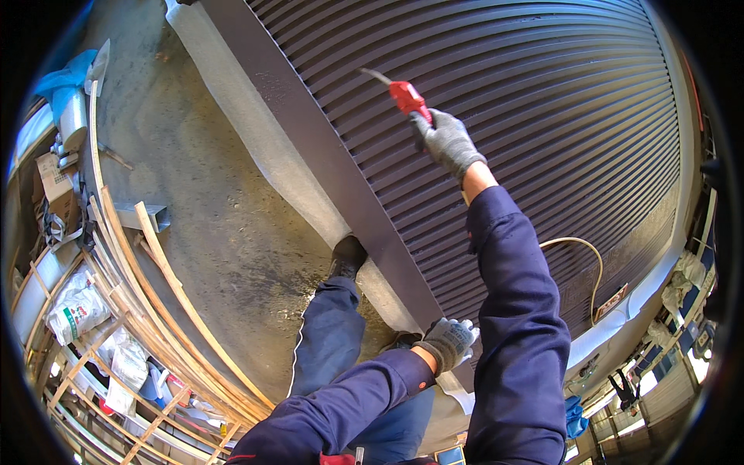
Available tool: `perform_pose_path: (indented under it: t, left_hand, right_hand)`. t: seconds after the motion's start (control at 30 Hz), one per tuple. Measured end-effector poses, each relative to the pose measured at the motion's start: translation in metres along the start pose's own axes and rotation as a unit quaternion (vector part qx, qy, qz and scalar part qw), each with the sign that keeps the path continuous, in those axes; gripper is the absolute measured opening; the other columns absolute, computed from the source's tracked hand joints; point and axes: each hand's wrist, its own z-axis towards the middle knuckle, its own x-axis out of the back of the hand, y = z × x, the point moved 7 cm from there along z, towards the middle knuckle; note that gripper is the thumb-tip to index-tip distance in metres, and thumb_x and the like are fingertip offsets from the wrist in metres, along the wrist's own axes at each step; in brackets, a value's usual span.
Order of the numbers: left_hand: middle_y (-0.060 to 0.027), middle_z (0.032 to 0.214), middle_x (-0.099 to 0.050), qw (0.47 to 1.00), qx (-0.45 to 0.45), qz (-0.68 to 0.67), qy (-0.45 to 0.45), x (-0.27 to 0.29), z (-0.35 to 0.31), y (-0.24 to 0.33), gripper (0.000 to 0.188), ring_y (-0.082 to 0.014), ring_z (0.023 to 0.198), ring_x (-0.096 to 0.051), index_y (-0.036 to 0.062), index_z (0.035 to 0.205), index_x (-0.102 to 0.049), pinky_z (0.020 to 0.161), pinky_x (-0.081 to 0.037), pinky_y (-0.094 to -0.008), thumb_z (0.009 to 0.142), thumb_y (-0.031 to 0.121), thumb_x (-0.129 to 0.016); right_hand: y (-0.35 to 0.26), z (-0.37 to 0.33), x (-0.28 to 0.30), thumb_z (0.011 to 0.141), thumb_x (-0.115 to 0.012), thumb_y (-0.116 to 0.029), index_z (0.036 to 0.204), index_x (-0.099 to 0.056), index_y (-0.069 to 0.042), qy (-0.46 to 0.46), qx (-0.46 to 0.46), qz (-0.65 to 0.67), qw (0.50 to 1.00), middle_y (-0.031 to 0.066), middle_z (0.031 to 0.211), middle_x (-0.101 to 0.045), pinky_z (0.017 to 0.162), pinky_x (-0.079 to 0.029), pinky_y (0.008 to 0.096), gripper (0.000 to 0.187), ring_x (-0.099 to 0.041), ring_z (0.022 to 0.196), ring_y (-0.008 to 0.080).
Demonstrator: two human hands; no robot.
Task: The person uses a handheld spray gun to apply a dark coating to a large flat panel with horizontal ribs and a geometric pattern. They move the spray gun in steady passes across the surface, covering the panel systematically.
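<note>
My right hand, in a grey glove, is closed round a red air blow gun with a thin, bent metal nozzle pointing up and to the left. The gun is held over a large dark panel with many parallel slats, inside a flat dark frame edge. My left hand, also gloved in grey, is near the lower end of that edge, fingers loosely extended to the right and nothing seen in them. Whether it touches the edge I cannot tell.
A beige hose emerges beside my right sleeve and curves over the panel. White sheeting lies under the panel. At left are long wooden strips, a metal channel piece, a white sack and a cardboard box. My shoe stands by the frame.
</note>
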Motion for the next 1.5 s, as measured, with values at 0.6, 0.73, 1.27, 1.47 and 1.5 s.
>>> perform_pose_path:
  t: [0.6,0.73,1.27,1.47,1.5]
  left_hand:
    - [-0.0095,0.115,-0.064,0.996,-0.033,-0.04,0.067,0.023,-0.006,-0.007,0.046,-0.0289,0.101,-0.067,0.01,0.125,-0.06,0.083,-0.053,-0.0448,0.087,0.035,-0.068]
    - [-0.0101,0.11,-0.066,0.999,-0.001,-0.037,-0.001,0.021,-0.005,-0.013,0.032,-0.0297,0.099,-0.067,0.0103,0.112,-0.066,0.084,-0.052,-0.0452,0.088,0.032,-0.067]
    - [-0.0099,0.109,-0.067,0.999,0.011,-0.03,0.015,0.01,-0.005,-0.022,0.029,-0.0256,0.102,-0.066,0.008,0.107,-0.07,0.087,-0.05,-0.0423,0.089,0.028,-0.06]
    - [-0.0101,0.109,-0.067,0.999,0.006,-0.014,0.036,-0.006,-0.001,-0.023,0.03,-0.0251,0.104,-0.065,0.009,0.11,-0.07,0.088,-0.05,-0.0422,0.09,0.029,-0.06]
    - [-0.0102,0.109,-0.067,0.999,0.005,-0.015,0.036,-0.008,0.0,-0.024,0.031,-0.0252,0.105,-0.065,0.0091,0.111,-0.07,0.088,-0.05,-0.0422,0.09,0.029,-0.06]
  right_hand:
    - [0.044,0.052,0.08,0.098,-0.055,-0.047,0.097,-0.07,-0.005,0.113,-0.003,0.072,0.991,0.0115,0.07,-0.068,0.064,-0.05,0.0372,0.044,-0.066,0.065,0.0246]
    - [0.001,0.06,0.021,0.097,-0.055,-0.044,0.101,-0.07,-0.005,0.092,0.007,0.015,0.996,0.0224,0.088,-0.07,0.078,-0.051,0.0483,0.042,-0.067,0.087,0.0412]
    - [-0.023,0.071,0.037,0.098,-0.05,-0.053,0.087,-0.069,-0.006,0.187,-0.04,0.166,0.967,0.0137,0.072,-0.068,0.067,-0.053,0.0393,0.052,-0.068,0.067,0.0246]
    - [-0.067,0.048,-0.1,0.096,-0.054,-0.047,0.102,-0.068,-0.004,-0.003,0.07,0.048,0.996,0.0256,0.096,-0.069,0.08,-0.05,0.05,0.045,-0.065,0.092,0.0451]
    - [-0.074,0.043,-0.101,0.097,-0.054,-0.045,0.102,-0.068,-0.004,0.012,0.102,0.047,0.994,0.0261,0.096,-0.069,0.081,-0.05,0.0503,0.044,-0.065,0.092,0.0454]
